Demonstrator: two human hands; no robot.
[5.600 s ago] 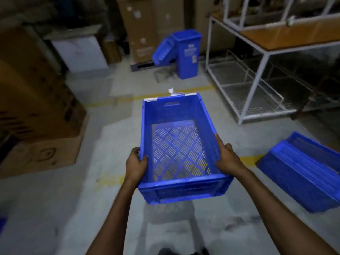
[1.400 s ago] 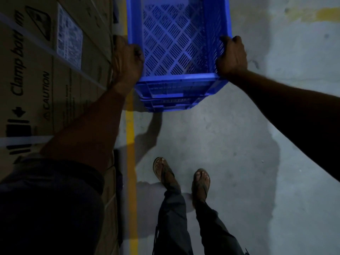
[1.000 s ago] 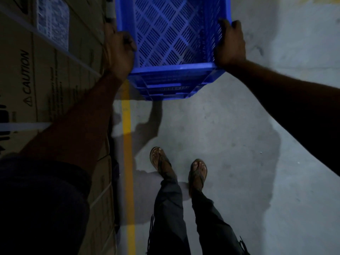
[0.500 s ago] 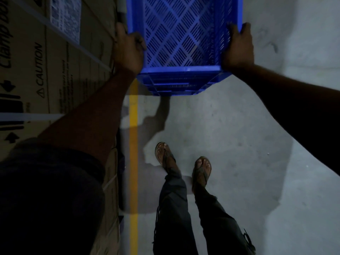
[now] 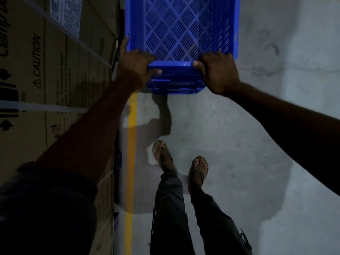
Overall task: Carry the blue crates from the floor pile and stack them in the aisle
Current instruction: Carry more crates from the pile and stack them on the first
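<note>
Floor: grey concrete (image 5: 257, 126) in dim light, with a yellow line (image 5: 131, 144) painted along it just beside the boxes.
Left grip: the left hand (image 5: 136, 65) is clamped on the near-left corner of the blue crate (image 5: 184, 24), thumb laid along the near end wall.
Right grip: the right hand (image 5: 219, 70) is wrapped over the near rim at the near-right corner, thumb tip on top of the rim.
Crate position: open side up, lattice bottom showing, out in front of the person and running off the top of the view, its left side close against the cardboard.
Underneath: a lower crate (image 5: 176, 87) shows its blue end wall directly below the near end (whether the two are fully seated together cannot be told).
Left flank: tall cardboard boxes (image 5: 46, 61), printed CAUTION, bound with pale straps.
Below: two sandalled feet (image 5: 162, 153) on the concrete just right of the yellow line, under dark trousers (image 5: 171, 208).
Corner: a dark sleeve (image 5: 46, 208) covers the upper left arm.
</note>
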